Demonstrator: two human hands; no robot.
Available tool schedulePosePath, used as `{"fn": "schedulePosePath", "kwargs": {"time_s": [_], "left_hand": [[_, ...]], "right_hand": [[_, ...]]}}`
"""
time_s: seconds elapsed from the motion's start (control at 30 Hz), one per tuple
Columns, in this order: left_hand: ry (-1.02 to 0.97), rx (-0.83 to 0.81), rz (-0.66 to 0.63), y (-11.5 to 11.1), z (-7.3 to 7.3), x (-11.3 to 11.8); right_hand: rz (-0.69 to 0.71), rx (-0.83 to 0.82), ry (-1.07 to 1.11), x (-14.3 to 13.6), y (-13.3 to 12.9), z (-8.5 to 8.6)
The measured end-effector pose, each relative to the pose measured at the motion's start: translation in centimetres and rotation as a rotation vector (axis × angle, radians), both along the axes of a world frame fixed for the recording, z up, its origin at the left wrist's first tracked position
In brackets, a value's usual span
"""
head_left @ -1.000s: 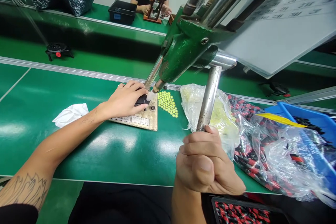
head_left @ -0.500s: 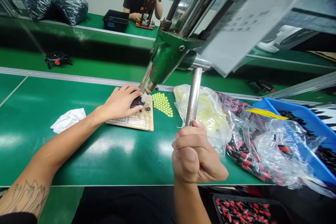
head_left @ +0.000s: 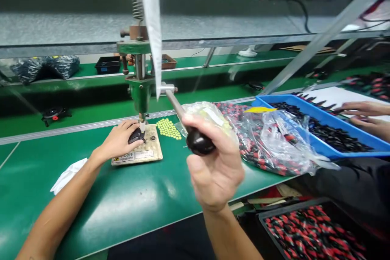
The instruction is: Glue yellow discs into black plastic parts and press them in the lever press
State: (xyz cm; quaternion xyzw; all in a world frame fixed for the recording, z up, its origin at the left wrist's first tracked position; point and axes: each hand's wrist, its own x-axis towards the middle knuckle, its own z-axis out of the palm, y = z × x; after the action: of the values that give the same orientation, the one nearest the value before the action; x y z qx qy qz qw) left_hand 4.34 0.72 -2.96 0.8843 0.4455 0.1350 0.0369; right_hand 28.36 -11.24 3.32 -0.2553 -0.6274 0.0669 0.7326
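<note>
A green hand press (head_left: 141,93) stands over its metal base plate (head_left: 155,146) on the green table. My left hand (head_left: 120,140) holds a small black part (head_left: 137,135) on the plate, right under the white press tip (head_left: 142,126). The tip appears to meet the part. My right hand (head_left: 217,162) is raised in front, its fingers round the lever (head_left: 176,105) near the black ball knob (head_left: 200,142). Small yellow-green discs (head_left: 168,128) lie in a flat group to the right of the plate.
Clear bags of yellow-green pieces (head_left: 210,113) and red-black parts (head_left: 268,142) lie right of the discs. Beyond is a blue tray (head_left: 335,152) of black parts, near another person's hands (head_left: 365,113). A black tray (head_left: 262,219) sits low right; white paper (head_left: 68,174) lies left.
The view has swung right and back. My right hand has shifted from the lever's shaft to its knob end, with fingers looser. My left hand stays at the black part; another person's hands now show.
</note>
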Motion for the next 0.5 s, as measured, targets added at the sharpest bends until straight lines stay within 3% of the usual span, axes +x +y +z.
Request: {"fn": "schedulePosePath", "kwargs": {"time_s": [0.1,0.23,0.3,0.4,0.5], "left_hand": [[0.015,-0.007,-0.022,0.1,0.2,-0.3],[0.006,0.011,0.048,-0.1,0.2,-0.1],[-0.008,0.011,0.066,-0.1,0.3,0.0],[-0.061,-0.018,0.062,0.1,0.8,0.2],[-0.123,-0.081,0.085,0.0,1.9,0.1]], "right_hand": [[0.052,-0.247,0.016,1.5,-1.2,-3.8],[0.136,-0.779,-0.239,3.5,-2.7,-10.5],[0.116,-0.929,-0.377,4.2,-3.1,-13.2],[0.075,-0.994,-0.539,4.8,-3.1,-15.3],[0.066,-0.987,-0.567,5.3,-3.0,-15.8]]}}
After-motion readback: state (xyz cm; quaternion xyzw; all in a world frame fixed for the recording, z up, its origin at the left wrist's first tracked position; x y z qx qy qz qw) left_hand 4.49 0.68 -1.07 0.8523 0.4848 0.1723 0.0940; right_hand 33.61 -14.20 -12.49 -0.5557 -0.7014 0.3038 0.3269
